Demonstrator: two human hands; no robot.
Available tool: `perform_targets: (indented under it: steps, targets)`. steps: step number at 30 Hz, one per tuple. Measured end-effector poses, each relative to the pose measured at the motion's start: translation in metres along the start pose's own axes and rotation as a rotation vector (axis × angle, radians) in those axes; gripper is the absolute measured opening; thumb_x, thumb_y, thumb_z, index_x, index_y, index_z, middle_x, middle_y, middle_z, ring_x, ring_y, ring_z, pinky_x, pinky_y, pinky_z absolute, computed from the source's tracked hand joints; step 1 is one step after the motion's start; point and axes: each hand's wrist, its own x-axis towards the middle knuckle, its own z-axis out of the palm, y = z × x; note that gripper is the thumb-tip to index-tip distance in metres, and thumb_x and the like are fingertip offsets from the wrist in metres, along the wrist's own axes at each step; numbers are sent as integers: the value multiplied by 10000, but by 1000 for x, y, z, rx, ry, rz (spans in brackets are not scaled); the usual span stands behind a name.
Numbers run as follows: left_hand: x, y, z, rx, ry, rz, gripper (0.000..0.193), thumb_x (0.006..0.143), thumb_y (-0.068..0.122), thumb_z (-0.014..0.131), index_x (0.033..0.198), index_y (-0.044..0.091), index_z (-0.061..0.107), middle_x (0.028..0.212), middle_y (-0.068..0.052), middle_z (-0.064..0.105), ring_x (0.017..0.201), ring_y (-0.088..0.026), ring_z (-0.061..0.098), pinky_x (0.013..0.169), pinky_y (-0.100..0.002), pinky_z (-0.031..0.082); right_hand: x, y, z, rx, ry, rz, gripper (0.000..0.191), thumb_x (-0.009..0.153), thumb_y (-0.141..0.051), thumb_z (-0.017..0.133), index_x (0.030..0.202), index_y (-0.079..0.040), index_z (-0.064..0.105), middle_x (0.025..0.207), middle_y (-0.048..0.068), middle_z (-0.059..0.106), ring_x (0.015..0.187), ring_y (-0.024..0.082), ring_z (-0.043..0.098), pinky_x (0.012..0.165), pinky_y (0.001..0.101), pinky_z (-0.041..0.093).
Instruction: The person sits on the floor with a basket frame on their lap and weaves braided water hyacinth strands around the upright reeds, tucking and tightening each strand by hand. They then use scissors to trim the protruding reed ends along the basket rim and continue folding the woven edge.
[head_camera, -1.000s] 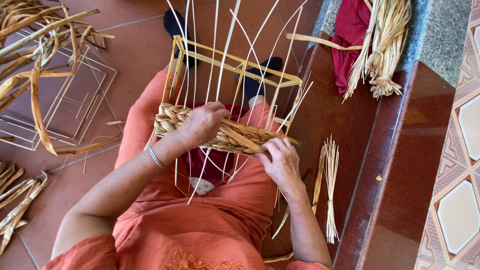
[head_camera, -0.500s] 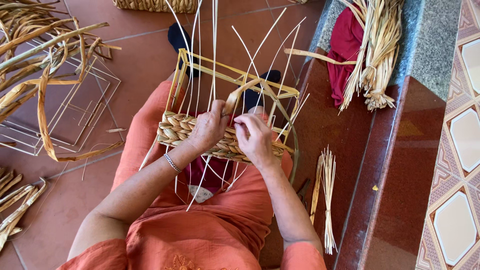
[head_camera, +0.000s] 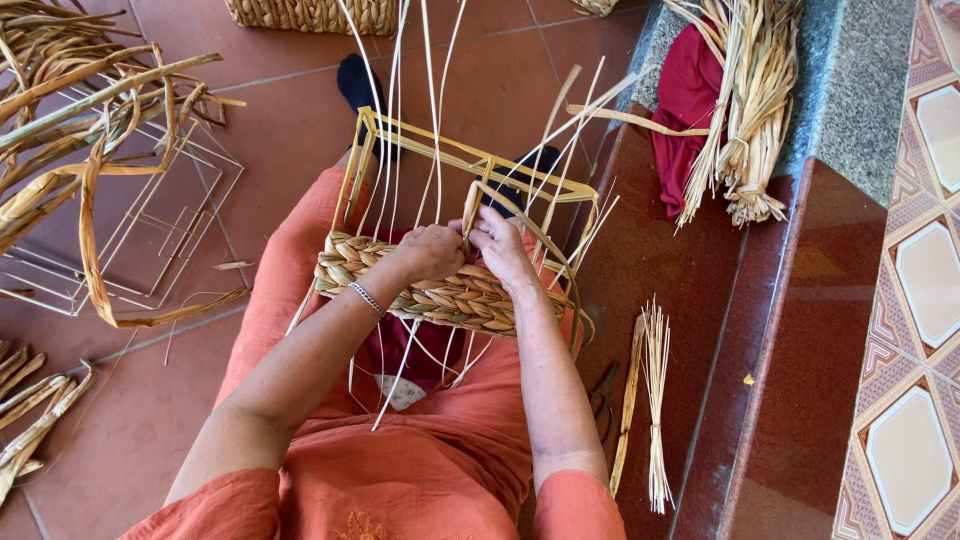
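I sit on the floor (head_camera: 150, 420) with a half-made basket (head_camera: 450, 290) on my lap, over my orange dress (head_camera: 420, 470). Its low wall is made of thick braided straw, and thin pale sticks (head_camera: 432, 100) stand up from it inside a yellow frame (head_camera: 470, 160).

My left hand (head_camera: 432, 250) and my right hand (head_camera: 500, 248) are close together, touching at the top edge of the braid. Both are closed on a flat straw strip (head_camera: 470, 205) that bends up between them. I think I am pinching it with my fingers, but the tips are hidden, so I am not sure.

A tied bunch of thin sticks (head_camera: 655, 400) lies on the red step (head_camera: 700, 300) just beside my right arm. More long straw (head_camera: 80, 130) lies on wire frames (head_camera: 170, 230) to my left.

The strip could slip out if I let my grip go soft, and then the braid would get loose. If I pull too hard, the strip could snap or a thin stick could bend and break. The basket could also tip off my lap.
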Motion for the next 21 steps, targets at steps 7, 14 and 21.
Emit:
perform_targets:
  steps: [7,14,21]
  targets:
    - [-31,-25,13,-294,641,421,173,932,92,646,1061,33,745,998,-151,740,874,-310,728,826,-396,592,-20,22,-21,-150,309,192,258,944,87,518,1168,53,643,1003,211,760,666,218,677,527,289,521]
    - [-74,-94,-1,-30,1117,208,316,940,122,740,1208,25,604,985,-166,686,955,-379,640,834,-488,521,-43,40,-25,292,323,-16,233,967,88,495,1194,37,503,939,208,729,444,83,536,346,215,427]
    - [-55,-108,8,-415,877,-36,160,1086,199,605,1109,46,642,797,-237,686,753,-443,675,607,-515,505,-100,56,-37,336,167,204,393,892,12,532,1280,52,586,781,96,659,472,51,468,384,211,368]
